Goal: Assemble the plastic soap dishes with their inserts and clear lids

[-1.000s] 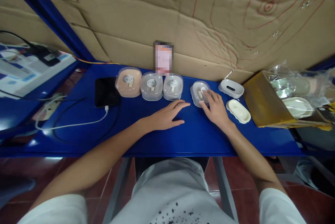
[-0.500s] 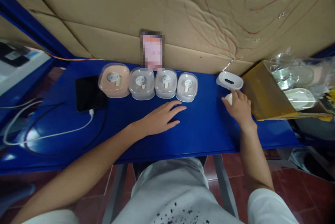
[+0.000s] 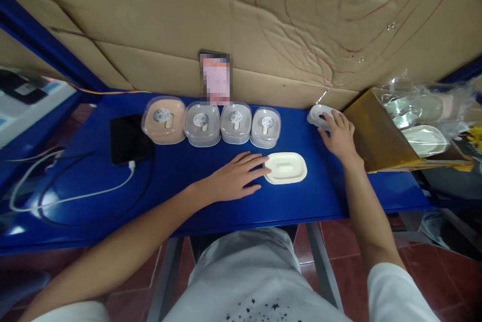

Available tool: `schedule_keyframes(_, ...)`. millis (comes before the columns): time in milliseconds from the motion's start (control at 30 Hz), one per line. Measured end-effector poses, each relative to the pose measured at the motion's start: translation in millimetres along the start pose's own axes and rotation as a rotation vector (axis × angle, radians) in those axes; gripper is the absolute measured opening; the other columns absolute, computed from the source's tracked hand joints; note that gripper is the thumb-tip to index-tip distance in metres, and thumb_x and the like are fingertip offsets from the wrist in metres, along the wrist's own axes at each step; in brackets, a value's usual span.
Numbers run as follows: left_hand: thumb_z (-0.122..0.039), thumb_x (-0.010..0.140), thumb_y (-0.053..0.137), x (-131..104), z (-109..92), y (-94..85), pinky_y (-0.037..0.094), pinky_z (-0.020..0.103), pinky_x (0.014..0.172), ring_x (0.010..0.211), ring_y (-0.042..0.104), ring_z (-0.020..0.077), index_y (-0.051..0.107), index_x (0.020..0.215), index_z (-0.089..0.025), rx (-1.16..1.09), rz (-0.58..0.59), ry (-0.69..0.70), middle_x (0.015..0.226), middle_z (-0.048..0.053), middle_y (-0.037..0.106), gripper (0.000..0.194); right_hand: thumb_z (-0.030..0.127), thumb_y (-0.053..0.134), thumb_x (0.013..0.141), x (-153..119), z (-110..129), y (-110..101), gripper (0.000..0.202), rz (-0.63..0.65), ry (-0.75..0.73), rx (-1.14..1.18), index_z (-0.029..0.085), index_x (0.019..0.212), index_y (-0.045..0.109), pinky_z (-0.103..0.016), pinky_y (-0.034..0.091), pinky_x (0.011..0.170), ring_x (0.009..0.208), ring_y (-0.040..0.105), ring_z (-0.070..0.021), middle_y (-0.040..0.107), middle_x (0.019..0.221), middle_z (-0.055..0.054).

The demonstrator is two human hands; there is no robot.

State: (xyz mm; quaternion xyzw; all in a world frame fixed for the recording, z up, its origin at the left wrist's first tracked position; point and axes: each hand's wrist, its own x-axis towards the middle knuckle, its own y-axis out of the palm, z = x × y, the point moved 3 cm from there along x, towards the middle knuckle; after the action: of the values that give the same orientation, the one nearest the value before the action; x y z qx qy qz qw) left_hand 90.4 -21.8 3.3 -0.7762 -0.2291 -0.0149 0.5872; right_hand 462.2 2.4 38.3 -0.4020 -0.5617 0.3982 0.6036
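Lying on the blue table is a cream oval plastic piece with a raised bar in its middle. My left hand is spread flat beside it, its fingertips at the piece's left edge. Farther back to the right sits a white oval dish with a dark slot, partly covered by fingers. My right hand reaches over the right end of this dish with thumb and fingers apart; whether it touches the dish I cannot tell.
Several clear-lidded containers stand in a row at the back. A blurred-out phone-like panel leans against the cardboard wall. A black device with a white cable lies left. On the right, a cardboard box holds plastic-wrapped items.
The cream oval piece, mostly hidden under my right hand before, now lies beside my left hand. My right hand has moved back over the white dish.
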Motion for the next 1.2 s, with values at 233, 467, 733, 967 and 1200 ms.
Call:
schedule_keyframes(233, -0.046, 0.097, 0.08, 0, 2, -9.7, 0.049, 0.052, 0.114, 0.129, 0.064, 0.0348, 0.069, 0.118, -0.018, 0.089, -0.022, -0.076, 0.135, 0.016, 0.067, 0.036, 0.044, 0.051, 0.107, -17, -15, -4, 0.042, -0.042, 0.033, 0.023, 0.022, 0.134, 0.076, -0.059, 0.048, 0.107, 0.125, 0.067, -0.0387, 0.077, 0.135, -0.015)
schedule_keyframes(467, -0.033, 0.097, 0.08, -2, 12, -4.0, 0.054, 0.052, 0.115, 0.137, 0.062, 0.0351, 0.048, 0.157, -0.022, -0.111, -0.111, -0.175, 0.151, 0.017, 0.058, 0.068, 0.041, 0.058, 0.11, -109, 87, -35, 0.032, 0.002, -0.212, 0.323, 0.03, 0.136, 0.074, -0.051, 0.052, 0.108, 0.126, 0.072, -0.0313, 0.079, 0.133, -0.008)
schedule_keyframes(733, -0.029, 0.099, 0.078, -3, 16, -0.3, 0.046, 0.058, 0.128, 0.155, 0.05, 0.037, 0.065, 0.146, -0.023, -0.097, -0.134, 0.004, 0.163, 0.017, 0.054, 0.049, 0.025, 0.058, 0.111, -123, 134, -18, 0.035, 0.108, -0.52, 0.386, 0.027, 0.144, 0.069, -0.048, 0.05, 0.111, 0.134, 0.068, -0.0271, 0.075, 0.143, -0.009)
schedule_keyframes(967, -0.037, 0.102, 0.075, -4, 19, 0.0, 0.048, 0.056, 0.125, 0.151, 0.054, 0.0362, 0.071, 0.138, -0.023, -0.027, -0.121, -0.018, 0.159, 0.014, 0.06, 0.039, 0.036, 0.044, 0.114, -75, 75, -15, 0.04, 0.144, -0.404, 0.394, 0.031, 0.148, 0.065, -0.053, 0.047, 0.12, 0.142, 0.063, -0.0282, 0.071, 0.149, -0.009)
schedule_keyframes(1200, -0.032, 0.1, 0.072, -3, 13, -10.9, 0.049, 0.057, 0.121, 0.145, 0.057, 0.0375, 0.075, 0.127, -0.021, 0.011, -0.125, -0.06, 0.161, 0.019, 0.051, 0.029, 0.061, 0.063, 0.096, -7, -51, 28, 0.076, 0.109, 0.215, 0.075, 0.02, 0.159, 0.05, -0.087, 0.027, 0.118, 0.16, 0.033, -0.0532, 0.041, 0.17, -0.025)
